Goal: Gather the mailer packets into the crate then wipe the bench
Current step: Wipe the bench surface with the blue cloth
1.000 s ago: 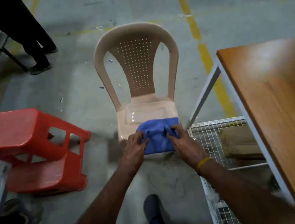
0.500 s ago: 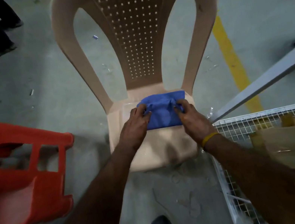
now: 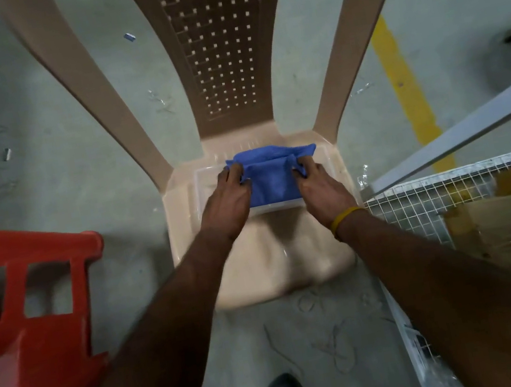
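- We have stepped in closer: the beige chair [image 3: 264, 232] now fills most of the view, where a second ago it stood whole and farther off.
- Our left hand [image 3: 226, 200] and right hand [image 3: 321, 187] have carried the blue cloth [image 3: 269, 175] from the seat's front edge back toward the backrest, onto the clear packet [image 3: 207, 181].
- The wooden bench top has left the view.

Single head view, looking steeply down and forward, close over a chair seat [image 3: 259, 261], forearms reaching in
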{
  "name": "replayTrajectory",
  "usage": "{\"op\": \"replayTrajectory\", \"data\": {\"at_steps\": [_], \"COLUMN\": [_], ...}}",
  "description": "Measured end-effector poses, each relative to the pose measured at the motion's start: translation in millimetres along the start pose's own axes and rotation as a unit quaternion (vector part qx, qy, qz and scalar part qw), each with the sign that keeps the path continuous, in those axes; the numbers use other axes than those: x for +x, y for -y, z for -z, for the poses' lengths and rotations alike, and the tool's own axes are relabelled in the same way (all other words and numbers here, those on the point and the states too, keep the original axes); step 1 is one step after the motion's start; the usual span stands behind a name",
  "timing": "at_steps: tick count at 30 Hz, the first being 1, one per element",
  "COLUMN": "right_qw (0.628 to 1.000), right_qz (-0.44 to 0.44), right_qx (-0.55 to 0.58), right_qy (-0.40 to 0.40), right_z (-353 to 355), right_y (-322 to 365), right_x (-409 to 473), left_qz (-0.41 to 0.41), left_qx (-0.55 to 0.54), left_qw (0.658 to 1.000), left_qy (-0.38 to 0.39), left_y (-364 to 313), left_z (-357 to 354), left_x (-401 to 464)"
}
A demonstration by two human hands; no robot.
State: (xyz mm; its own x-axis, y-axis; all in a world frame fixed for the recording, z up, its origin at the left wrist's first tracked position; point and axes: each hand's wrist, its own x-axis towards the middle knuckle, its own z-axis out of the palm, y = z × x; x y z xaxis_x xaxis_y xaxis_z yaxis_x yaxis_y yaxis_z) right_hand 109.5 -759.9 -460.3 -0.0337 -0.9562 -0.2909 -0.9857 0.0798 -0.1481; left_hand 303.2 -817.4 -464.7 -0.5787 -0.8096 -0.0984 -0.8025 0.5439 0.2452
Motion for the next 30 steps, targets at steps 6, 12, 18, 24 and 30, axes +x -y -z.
{"op": "replayTrajectory", "data": {"at_steps": [6,12,18,24,30], "right_qw": [0.998,0.998,0.977,0.922,0.864], "right_qz": [-0.022,-0.064,-0.128,-0.198,-0.275], "right_qx": [-0.055,0.005,0.136,0.233,0.249], "right_qy": [0.023,-0.023,-0.105,-0.238,-0.340], "right_z": [2,42,98,162,206], "right_y": [2,21,47,70,92], "right_x": [4,-36,-155,-341,-556], "left_qz": [0.017,0.064,0.066,-0.005,-0.150], "left_qx": [0.090,-0.037,-0.127,-0.237,-0.327], "left_qw": [0.995,0.995,0.985,0.965,0.928], "left_qy": [0.050,-0.063,-0.092,-0.115,-0.093], "left_y": [3,-31,-107,-204,-319], "left_z": [-9,33,106,188,250], "left_x": [-1,-29,-103,-212,-337]}}
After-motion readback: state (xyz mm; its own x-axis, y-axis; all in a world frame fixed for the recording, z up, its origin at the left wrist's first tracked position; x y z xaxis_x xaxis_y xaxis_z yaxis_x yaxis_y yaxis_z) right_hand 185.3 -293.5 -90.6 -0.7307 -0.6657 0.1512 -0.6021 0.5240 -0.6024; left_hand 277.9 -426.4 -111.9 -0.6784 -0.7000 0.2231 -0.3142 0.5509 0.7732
